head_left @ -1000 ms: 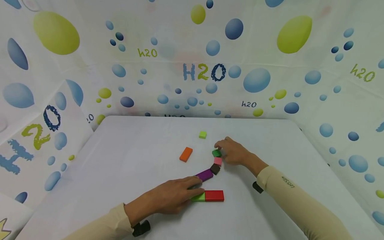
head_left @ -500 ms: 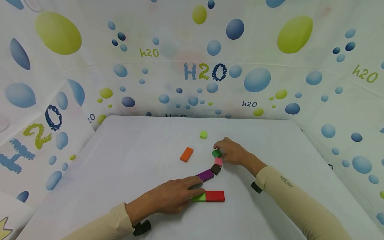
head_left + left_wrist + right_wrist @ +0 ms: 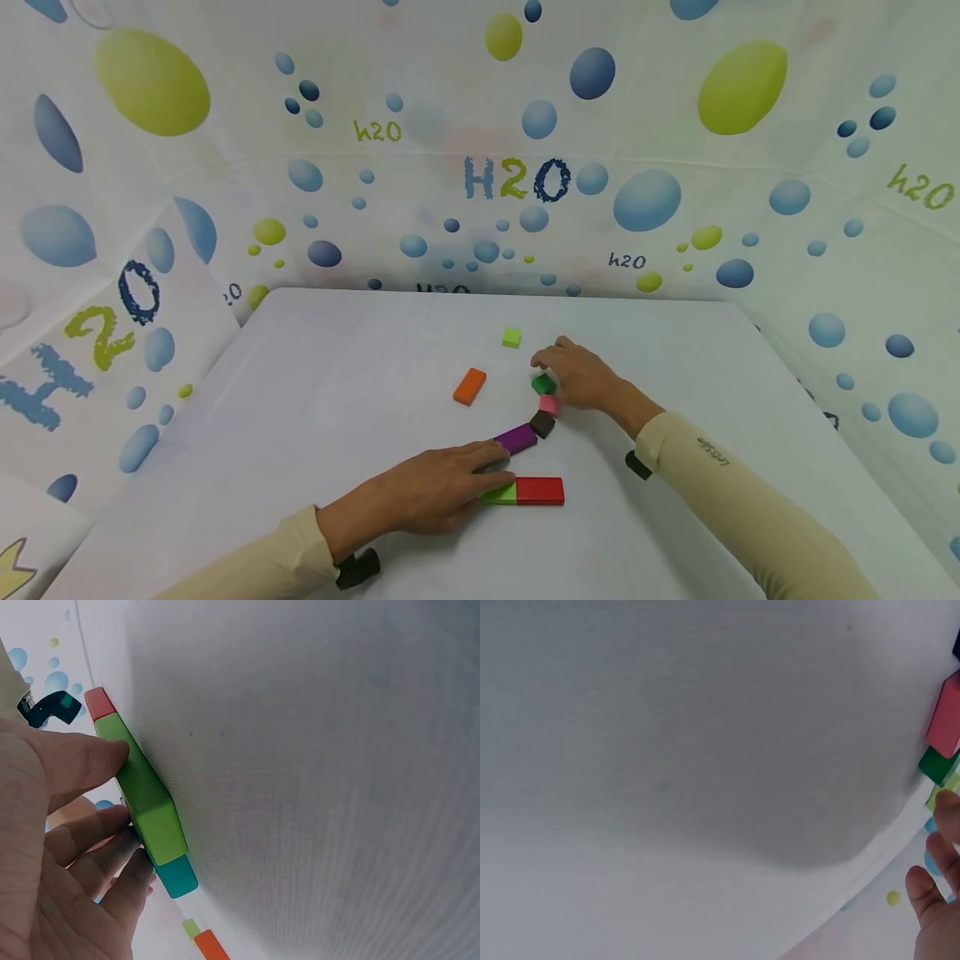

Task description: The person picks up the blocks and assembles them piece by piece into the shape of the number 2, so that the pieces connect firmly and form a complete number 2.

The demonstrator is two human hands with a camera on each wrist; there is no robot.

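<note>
My left hand (image 3: 435,493) lies low over the table at the front, its thumb touching a light green block (image 3: 142,787). Its fingers reach a teal block (image 3: 178,877) behind, mostly hidden in the head view. A red block (image 3: 540,491) adjoins the light green one. From the left fingertips a purple block (image 3: 516,438), a dark brown block (image 3: 542,424), a pink block (image 3: 548,405) and a dark green block (image 3: 543,384) run in a curved row. Beside the dark green block is my right hand (image 3: 581,377), fingers bent loosely; in the right wrist view its fingertips sit apart.
An orange block (image 3: 469,387) lies left of the row, and a small lime block (image 3: 512,337) is farther back. All stand on a white-covered table (image 3: 360,350), with a bubble-printed cloth (image 3: 420,192) behind it and at the sides.
The right hand has shifted slightly left and away, its fingertips a little farther beyond the dark green block. The head view has drifted slightly; the left hand and blocks look unmoved.
</note>
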